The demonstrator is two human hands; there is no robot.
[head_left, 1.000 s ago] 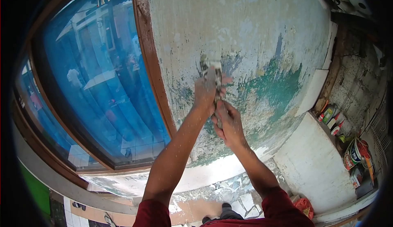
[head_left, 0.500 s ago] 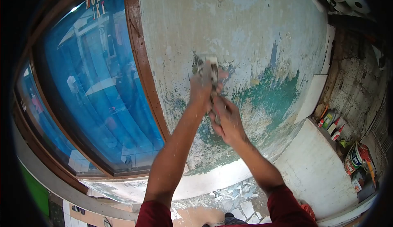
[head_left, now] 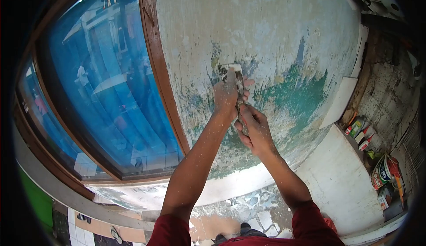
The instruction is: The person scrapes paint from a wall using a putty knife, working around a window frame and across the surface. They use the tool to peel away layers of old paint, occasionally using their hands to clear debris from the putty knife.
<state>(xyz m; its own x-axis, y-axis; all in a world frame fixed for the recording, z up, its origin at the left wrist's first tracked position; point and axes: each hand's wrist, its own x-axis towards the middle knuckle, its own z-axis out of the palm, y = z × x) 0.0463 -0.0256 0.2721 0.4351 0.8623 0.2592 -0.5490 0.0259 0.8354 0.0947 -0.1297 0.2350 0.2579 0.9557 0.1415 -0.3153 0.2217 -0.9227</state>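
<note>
A scraper with a flat, paint-smeared blade [head_left: 238,68] lies against the painted wall [head_left: 266,33]. My left hand [head_left: 226,96] is closed around it close to the blade, its thumb stretched along the metal and fingertips showing on the far side. Lower down, my right hand [head_left: 256,130] is wrapped around the handle. Part of the handle is hidden by both hands. Around the blade the paint is worn and flaked, with a large green patch [head_left: 306,95] to the right. Pale specks dot my forearms.
Left of the wall is a brown-framed window [head_left: 157,68] with blue behind the glass. At right, a white ledge panel [head_left: 341,188] stands below bottles [head_left: 356,128] and a paint can [head_left: 381,175]. Broken tile and debris [head_left: 262,210] cover the floor by my feet.
The scraper and both hands have moved down along the wall, leaving a dark worn spot above the blade. The camera view has shifted slightly. Both hands keep their hold.
</note>
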